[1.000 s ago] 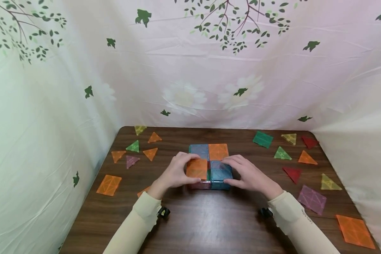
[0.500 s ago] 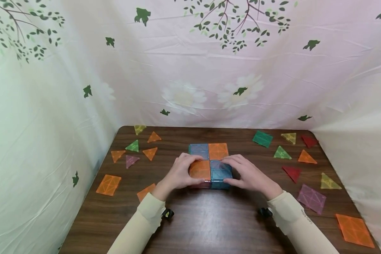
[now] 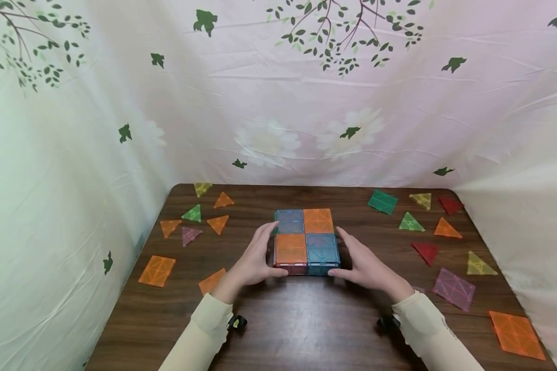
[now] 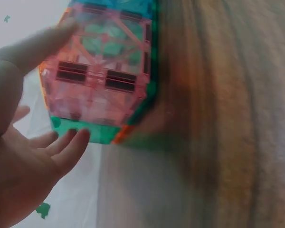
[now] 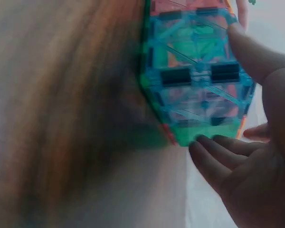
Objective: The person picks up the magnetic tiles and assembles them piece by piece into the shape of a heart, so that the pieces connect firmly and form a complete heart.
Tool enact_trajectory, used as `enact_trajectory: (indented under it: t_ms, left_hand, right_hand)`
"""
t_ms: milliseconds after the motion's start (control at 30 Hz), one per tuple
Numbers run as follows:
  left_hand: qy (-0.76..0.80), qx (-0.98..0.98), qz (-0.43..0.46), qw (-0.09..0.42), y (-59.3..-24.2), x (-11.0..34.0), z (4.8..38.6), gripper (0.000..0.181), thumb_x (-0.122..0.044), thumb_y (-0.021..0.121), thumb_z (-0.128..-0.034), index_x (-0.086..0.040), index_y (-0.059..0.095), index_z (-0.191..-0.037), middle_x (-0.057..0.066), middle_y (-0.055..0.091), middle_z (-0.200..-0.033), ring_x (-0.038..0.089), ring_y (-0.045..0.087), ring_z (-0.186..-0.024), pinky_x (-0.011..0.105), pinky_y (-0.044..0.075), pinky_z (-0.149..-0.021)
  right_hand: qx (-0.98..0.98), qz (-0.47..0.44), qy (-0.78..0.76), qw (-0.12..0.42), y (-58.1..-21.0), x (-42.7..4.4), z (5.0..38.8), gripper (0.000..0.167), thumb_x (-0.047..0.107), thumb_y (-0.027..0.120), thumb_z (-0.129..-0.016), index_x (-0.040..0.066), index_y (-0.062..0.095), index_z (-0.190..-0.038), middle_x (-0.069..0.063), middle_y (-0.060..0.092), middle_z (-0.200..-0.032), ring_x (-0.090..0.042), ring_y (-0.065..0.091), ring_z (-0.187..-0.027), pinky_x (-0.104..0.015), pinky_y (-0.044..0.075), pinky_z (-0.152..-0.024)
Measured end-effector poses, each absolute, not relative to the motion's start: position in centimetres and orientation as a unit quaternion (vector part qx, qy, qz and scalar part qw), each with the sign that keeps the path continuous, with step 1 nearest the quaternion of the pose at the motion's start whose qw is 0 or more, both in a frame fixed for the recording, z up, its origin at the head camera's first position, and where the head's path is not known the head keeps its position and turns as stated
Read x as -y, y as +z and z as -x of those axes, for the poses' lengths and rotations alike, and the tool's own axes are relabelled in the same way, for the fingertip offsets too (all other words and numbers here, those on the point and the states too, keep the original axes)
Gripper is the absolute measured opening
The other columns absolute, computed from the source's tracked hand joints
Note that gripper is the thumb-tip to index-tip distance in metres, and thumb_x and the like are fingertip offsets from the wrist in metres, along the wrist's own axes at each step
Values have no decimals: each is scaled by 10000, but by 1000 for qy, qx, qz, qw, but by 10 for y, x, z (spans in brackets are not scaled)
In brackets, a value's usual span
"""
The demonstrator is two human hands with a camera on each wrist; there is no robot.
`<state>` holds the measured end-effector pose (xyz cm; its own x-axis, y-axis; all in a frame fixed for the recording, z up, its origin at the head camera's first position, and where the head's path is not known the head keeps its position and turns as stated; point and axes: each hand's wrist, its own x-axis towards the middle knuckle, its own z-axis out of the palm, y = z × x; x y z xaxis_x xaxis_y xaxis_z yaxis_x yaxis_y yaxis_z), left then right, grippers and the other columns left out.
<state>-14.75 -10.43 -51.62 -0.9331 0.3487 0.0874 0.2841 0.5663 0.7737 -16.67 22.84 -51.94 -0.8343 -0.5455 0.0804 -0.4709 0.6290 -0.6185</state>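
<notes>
A low box of translucent magnetic tiles stands mid-table. Its top has an orange tile (image 3: 291, 248) at front left, a blue tile (image 3: 322, 248) at front right, and a bluish tile and an orange one behind. My left hand (image 3: 255, 260) is at the box's left side, fingers spread, thumb by the pink front wall (image 4: 104, 42). On the other side, my right hand (image 3: 364, 264) has its thumb near the blue front wall (image 5: 194, 47). Both hands look loose around the corners; whether the fingertips touch the walls I cannot tell.
Loose tiles lie on both sides of the wooden table (image 3: 301, 330). To the left are several small triangles and orange squares (image 3: 158, 270). At right are more triangles, a green square (image 3: 382, 201), a purple square (image 3: 454, 289) and a large orange square (image 3: 517, 335). A printed curtain surrounds the table.
The front-left orange tile has shifted right, against the blue tile. Both hands have since loosened from the top tiles and moved outward to the box's sides.
</notes>
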Motion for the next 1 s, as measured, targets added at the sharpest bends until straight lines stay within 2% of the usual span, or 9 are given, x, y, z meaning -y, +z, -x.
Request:
enact_trajectory:
  t_ms: [100, 200, 367, 633, 1000]
  left_hand:
    - [451, -874, -178, 45, -520, 106, 150, 1227, -210, 976, -757, -196, 175, -1686, 73, 238, -1690, 267, 438, -1443, 390, 563, -1002]
    - [472, -862, -178, 42, -522, 107, 158, 1210, -156, 970, -759, -200, 191, -1684, 66, 275, -1677, 269, 465, -1416, 364, 571, -986]
    - [506, -847, -159, 29, -528, 105, 180, 1156, -93, 952, -772, -190, 231, -1671, 87, 327, -1658, 301, 501, -1395, 384, 574, -985]
    - [560, -822, -107, -7, -536, 93, 218, 1017, -38, 886, -842, -115, 266, -1644, 154, 452, -1582, 338, 577, -1336, 446, 591, -952]
    - [560, -824, -69, -51, -532, 87, 238, 853, 61, 801, -885, -68, 357, -1602, 157, 490, -1564, 352, 582, -1341, 486, 562, -999]
  right_hand:
    - [-903, 274, -325, 66, -522, -228, 167, 1113, 497, 831, -893, 31, 184, -1670, -199, 397, -1639, -369, 519, -1411, -606, 455, -1095]
    - [-902, 273, -329, 64, -522, -226, 173, 1086, 473, 837, -895, 25, 213, -1663, -186, 467, -1592, -340, 572, -1357, -586, 484, -1071]
    - [-908, 262, -324, 52, -522, -224, 193, 996, 422, 812, -934, -12, 260, -1640, -215, 530, -1527, -357, 606, -1305, -585, 500, -1047]
    - [-917, 217, -333, 35, -527, -217, 231, 859, 375, 742, -999, -31, 307, -1618, -262, 437, -1598, -436, 472, -1436, -624, 430, -1115]
    - [-917, 186, -352, 29, -525, -202, 256, 817, 349, 712, -1023, -22, 297, -1621, -259, 483, -1563, -429, 556, -1352, -607, 466, -1084]
